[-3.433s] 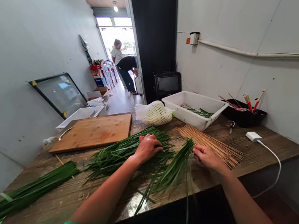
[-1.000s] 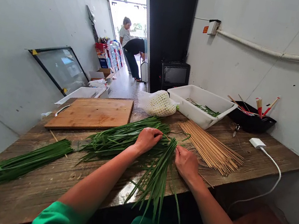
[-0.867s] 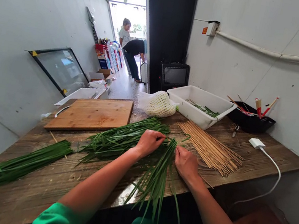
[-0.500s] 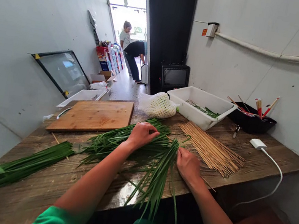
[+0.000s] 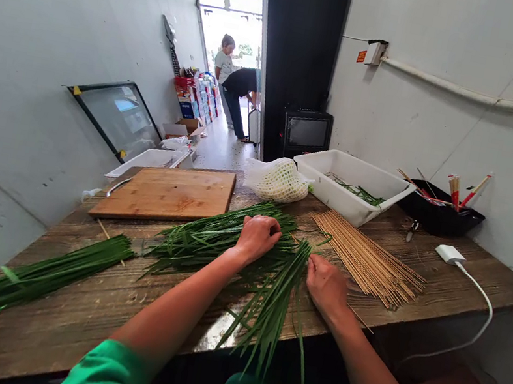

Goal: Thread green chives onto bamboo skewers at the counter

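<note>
My right hand is closed in a pinch at the top right edge of a bundle of long green leaves. A thin bamboo skewer seems to run through the bundle, showing on its left and again behind that hand. The loose leaf ends fan down over the table's front edge. My left hand hovers over a pile of green leaves, fingers curled together; what they hold, if anything, is hidden. At the left lies another leaf bundle with a skewer crossing its end.
Many bamboo skewers lie fanned at right. Behind are a wooden board, a netted bag, a white tub and a black tray. A white adapter sits near the right edge. Two people stand by the doorway.
The view has turned slightly left. My left hand has moved a little right over the leaf pile, closer to the bundle. My right hand keeps its pinch at the bundle's edge.
</note>
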### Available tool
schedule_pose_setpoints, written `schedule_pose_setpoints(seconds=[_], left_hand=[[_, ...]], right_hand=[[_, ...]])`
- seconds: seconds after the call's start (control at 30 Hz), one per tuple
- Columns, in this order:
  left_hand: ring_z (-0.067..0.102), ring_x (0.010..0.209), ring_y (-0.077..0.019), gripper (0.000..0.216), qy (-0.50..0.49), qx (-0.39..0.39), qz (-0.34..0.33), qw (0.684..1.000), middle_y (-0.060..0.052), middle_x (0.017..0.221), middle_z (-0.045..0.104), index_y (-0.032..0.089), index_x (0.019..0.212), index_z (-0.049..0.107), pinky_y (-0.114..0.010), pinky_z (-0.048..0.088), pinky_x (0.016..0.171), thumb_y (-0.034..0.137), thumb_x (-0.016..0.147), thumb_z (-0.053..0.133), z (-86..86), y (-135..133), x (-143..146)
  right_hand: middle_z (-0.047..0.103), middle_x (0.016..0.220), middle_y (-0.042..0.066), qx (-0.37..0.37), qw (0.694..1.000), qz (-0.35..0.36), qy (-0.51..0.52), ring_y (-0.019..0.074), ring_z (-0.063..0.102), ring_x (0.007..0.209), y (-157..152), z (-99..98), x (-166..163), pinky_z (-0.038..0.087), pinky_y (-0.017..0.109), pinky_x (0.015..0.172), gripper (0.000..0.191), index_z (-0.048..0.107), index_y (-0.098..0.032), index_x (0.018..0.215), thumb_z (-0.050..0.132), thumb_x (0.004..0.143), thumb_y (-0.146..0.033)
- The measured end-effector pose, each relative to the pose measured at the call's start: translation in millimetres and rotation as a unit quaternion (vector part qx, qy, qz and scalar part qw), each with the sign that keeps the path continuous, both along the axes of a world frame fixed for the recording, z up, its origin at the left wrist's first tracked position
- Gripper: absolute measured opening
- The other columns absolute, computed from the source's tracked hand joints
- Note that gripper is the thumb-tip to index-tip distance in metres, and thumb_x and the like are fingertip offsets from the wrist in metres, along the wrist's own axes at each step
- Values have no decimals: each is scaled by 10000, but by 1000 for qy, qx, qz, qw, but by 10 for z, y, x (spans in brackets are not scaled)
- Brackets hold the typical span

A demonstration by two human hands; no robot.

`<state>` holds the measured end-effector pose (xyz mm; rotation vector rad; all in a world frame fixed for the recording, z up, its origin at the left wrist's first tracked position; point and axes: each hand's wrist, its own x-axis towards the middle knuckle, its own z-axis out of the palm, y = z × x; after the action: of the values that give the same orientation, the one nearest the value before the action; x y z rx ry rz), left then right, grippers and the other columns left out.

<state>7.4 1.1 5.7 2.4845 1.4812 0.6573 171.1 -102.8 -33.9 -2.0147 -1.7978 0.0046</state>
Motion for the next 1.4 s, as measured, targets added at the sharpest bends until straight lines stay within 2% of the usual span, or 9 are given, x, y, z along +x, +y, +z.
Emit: schedule_pose_setpoints(seconds=[0.1, 0.23, 0.5, 0.7, 1.17, 1.4], left_hand=[[615, 762, -155, 151, -55, -37, 10, 998, -19, 793, 700, 183, 847, 687, -277, 436, 749, 216, 774, 559, -15, 15, 33], [633, 741, -139, 189, -75, -69, 5, 995, -18, 817, 723, 188, 880, 719, -245, 454, 730, 245, 782, 568, -33, 40, 44], [648, 777, -142, 212, -81, -58, -14, 995, -14, 847, 736, 207, 905, 737, -235, 461, 746, 251, 784, 569, -60, 27, 46], [654, 775, -144, 225, -80, -64, -22, 995, -14, 855, 738, 200, 920, 736, -238, 463, 751, 243, 788, 559, -67, 35, 39], [665, 805, -149, 219, -98, -66, -31, 992, -12, 887, 739, 206, 931, 736, -243, 479, 790, 216, 781, 577, -68, 31, 23], [670, 863, -154, 214, -95, -59, -67, 992, -18, 944, 731, 216, 932, 735, -254, 475, 842, 229, 799, 567, -86, -70, 90]], right_hand=[[712, 909, 60, -3, 1000, 2, 2, 161, 642, 786, -3, 12, -4, 339, 256, 616, 311, 660, -177, 914, 358, 924, -250], [709, 921, 64, -6, 1000, 3, 5, 159, 637, 801, -4, 15, -4, 344, 250, 629, 308, 656, -176, 923, 357, 926, -248], [704, 902, 58, -8, 1000, 3, 6, 154, 627, 781, 1, 10, -3, 316, 248, 613, 307, 647, -172, 916, 350, 929, -251], [697, 827, 52, -3, 1000, 5, 4, 141, 615, 723, -5, 16, -8, 282, 257, 588, 308, 631, -172, 821, 352, 930, -243], [694, 819, 51, 4, 1000, 13, 7, 154, 613, 717, 8, -1, 5, 292, 268, 593, 301, 630, -176, 820, 356, 926, -239], [691, 812, 55, 1, 1000, 15, 10, 151, 606, 705, 10, 12, 3, 285, 267, 590, 304, 628, -169, 816, 353, 925, -234]])
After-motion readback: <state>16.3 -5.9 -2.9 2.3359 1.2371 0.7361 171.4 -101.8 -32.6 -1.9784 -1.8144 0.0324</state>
